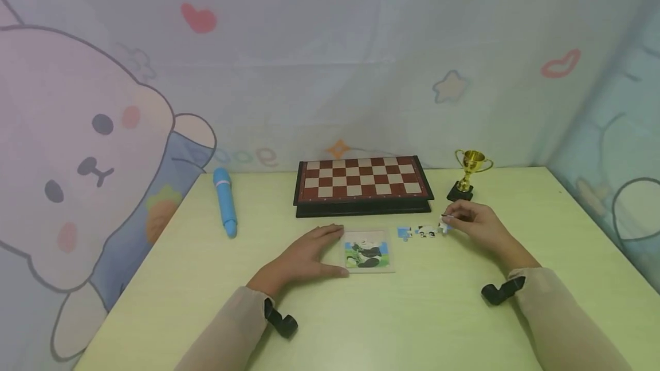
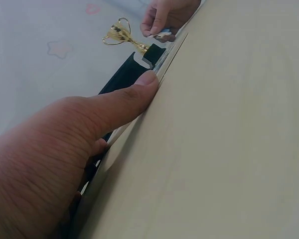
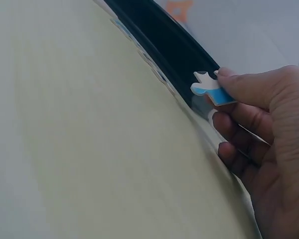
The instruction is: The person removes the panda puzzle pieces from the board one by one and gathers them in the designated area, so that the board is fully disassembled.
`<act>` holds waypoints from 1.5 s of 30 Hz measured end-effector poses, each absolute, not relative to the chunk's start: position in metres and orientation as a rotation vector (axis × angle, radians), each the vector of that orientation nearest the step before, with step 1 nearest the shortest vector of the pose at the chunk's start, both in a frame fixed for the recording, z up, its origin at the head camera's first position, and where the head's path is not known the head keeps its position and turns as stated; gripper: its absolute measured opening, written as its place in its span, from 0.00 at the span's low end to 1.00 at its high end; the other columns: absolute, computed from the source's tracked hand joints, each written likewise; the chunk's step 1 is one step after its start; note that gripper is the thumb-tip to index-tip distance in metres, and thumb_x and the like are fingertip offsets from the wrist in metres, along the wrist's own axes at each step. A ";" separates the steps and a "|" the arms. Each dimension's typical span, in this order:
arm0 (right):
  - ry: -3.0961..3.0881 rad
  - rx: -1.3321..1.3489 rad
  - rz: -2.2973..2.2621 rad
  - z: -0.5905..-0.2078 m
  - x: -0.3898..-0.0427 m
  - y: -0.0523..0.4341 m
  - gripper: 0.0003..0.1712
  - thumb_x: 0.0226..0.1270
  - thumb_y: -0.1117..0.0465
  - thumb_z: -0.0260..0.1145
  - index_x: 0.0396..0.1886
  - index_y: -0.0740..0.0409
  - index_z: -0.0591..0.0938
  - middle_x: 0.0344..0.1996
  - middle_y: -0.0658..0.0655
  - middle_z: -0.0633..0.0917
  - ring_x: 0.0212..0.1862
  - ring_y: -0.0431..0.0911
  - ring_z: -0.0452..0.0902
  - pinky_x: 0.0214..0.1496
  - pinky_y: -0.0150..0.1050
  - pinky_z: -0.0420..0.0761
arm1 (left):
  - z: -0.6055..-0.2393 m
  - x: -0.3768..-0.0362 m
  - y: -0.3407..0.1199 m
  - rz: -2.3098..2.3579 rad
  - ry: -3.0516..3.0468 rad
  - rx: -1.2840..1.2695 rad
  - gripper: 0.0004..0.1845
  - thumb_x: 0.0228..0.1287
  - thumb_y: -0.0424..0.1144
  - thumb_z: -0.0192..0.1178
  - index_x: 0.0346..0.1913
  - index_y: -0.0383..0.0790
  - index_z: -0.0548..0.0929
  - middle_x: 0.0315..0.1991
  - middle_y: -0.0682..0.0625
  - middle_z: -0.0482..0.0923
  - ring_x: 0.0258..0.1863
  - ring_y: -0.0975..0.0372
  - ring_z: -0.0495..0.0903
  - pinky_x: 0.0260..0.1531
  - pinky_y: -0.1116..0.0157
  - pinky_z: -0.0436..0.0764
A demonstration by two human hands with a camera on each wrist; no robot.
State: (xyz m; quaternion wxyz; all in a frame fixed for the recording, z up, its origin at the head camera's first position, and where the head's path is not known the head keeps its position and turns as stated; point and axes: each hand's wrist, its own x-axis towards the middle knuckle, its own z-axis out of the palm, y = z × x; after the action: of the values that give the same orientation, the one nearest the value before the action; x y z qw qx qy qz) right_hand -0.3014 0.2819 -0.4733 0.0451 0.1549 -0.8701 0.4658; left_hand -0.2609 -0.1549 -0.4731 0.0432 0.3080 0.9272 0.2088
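Your left hand [image 1: 304,256] rests flat, steadying the panda puzzle tray [image 1: 367,251]; your right hand [image 1: 476,223] pinches a blue-and-white puzzle piece [image 3: 212,90].

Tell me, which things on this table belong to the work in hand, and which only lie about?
In use:
- small square panda puzzle tray, under the left hand
- blue-and-white cardboard puzzle piece, pinched by the right hand
- loose puzzle pieces

Lying about:
- red-and-cream chessboard
- little gold trophy
- blue pen-shaped plastic stick
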 end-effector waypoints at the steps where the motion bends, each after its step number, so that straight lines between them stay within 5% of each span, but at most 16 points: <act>1: -2.669 0.471 1.403 -0.473 -0.301 0.284 0.13 0.69 0.51 0.70 0.42 0.55 0.84 0.34 0.54 0.86 0.37 0.42 0.82 0.42 0.31 0.75 | -0.473 -0.261 -0.155 0.635 2.839 0.945 0.55 0.53 0.79 0.56 0.79 0.53 0.60 0.78 0.60 0.54 0.77 0.61 0.53 0.74 0.54 0.58; 29: -2.779 0.676 1.111 -0.480 -0.308 0.291 0.04 0.71 0.57 0.69 0.40 0.51 0.83 0.37 0.50 0.82 0.38 0.45 0.72 0.40 0.37 0.73 | -0.467 -0.258 -0.152 0.661 2.823 0.935 0.55 0.54 0.77 0.60 0.79 0.51 0.61 0.78 0.58 0.55 0.77 0.61 0.53 0.74 0.55 0.57; 45: -2.760 0.701 1.106 -0.485 -0.307 0.291 0.04 0.71 0.57 0.69 0.41 0.49 0.84 0.40 0.49 0.83 0.42 0.44 0.74 0.44 0.36 0.75 | -0.468 -0.259 -0.153 0.652 2.822 0.941 0.54 0.54 0.77 0.59 0.79 0.51 0.61 0.78 0.58 0.56 0.77 0.61 0.53 0.74 0.55 0.57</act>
State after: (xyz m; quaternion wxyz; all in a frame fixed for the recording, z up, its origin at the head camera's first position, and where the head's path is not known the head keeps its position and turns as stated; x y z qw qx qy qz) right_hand -0.3066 0.2909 -0.4848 0.0431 0.2292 -0.9026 0.3618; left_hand -0.2586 -0.1528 -0.4680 0.0480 0.3086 0.9256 0.2137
